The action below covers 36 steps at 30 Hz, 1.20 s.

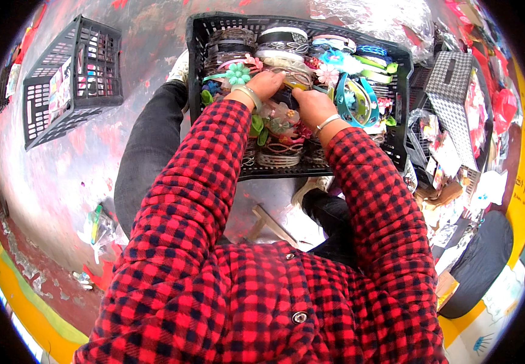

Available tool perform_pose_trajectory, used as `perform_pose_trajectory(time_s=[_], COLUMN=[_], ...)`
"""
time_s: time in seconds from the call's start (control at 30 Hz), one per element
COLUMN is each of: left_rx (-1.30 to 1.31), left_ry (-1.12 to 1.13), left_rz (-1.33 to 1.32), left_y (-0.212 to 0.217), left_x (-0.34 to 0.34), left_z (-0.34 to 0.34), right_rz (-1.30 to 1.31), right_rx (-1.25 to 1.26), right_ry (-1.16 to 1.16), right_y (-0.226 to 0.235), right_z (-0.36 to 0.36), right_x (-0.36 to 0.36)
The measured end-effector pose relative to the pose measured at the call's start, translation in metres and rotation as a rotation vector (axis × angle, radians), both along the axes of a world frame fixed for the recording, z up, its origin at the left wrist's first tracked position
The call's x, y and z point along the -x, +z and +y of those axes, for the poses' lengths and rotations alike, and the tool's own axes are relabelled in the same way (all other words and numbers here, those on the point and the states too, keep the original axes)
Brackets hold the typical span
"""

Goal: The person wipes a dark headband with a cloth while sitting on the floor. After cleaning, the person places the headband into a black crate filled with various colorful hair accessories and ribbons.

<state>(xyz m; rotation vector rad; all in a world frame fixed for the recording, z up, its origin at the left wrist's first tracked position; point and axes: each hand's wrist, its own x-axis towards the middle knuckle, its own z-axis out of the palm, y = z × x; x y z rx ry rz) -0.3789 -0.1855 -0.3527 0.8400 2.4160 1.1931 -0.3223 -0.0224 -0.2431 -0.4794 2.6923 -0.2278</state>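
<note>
In front of me stands a black plastic crate [405,91] packed with bundled headbands. Over its middle, my left hand [264,85] and my right hand [315,107] are close together, fingers pinched. A thin yellowish strip shows between the fingertips; its kind is too small to make out. Just left of my left hand lies a mint-green flower headband [237,73]. Below the hands is a bunch of pale, sheer flowers [279,115]. To the right of my right hand, teal headbands [369,100] stand as loops. Braided brown headbands [277,159] fill the near side.
A second black crate [98,70], tilted, stands on the floor at the left. Along the right are a black-and-white patterned box [449,76], a cluttered pile of packages and a dark stool-like seat [481,264]. My legs flank the crate; a piece of wood [273,225] lies below it.
</note>
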Motion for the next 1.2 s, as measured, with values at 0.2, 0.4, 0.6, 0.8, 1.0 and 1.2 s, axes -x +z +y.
perform_pose_trajectory(time_s=[0.2,0.4,0.6,0.8,1.0,1.2], left_rx=[0.074,0.066,0.095,0.146,0.129,0.161], left_ry=[0.049,0.079,0.144,0.214,0.306,0.135], left_rz=[-0.176,-0.097,-0.112,-0.089,0.31,0.481], left_y=[0.011,0.002,0.01,0.012,0.019,0.058], left_x=[0.003,-0.002,-0.007,-0.014,-0.024,-0.067], left_z=[0.005,0.004,0.003,-0.008,-0.03,0.005], right_rz=[-0.073,-0.139,-0.019,-0.095,-0.053,0.127], right_rx=[-0.05,-0.096,-0.074,-0.04,0.142,0.317], right_ry=[-0.023,-0.023,-0.06,-0.102,0.032,-0.11], right_y=[-0.017,-0.036,-0.049,-0.059,-0.004,0.073], right_z=[-0.026,-0.034,-0.017,-0.022,0.012,0.082], right_x=[0.001,0.02,0.0,0.004,0.008,0.019])
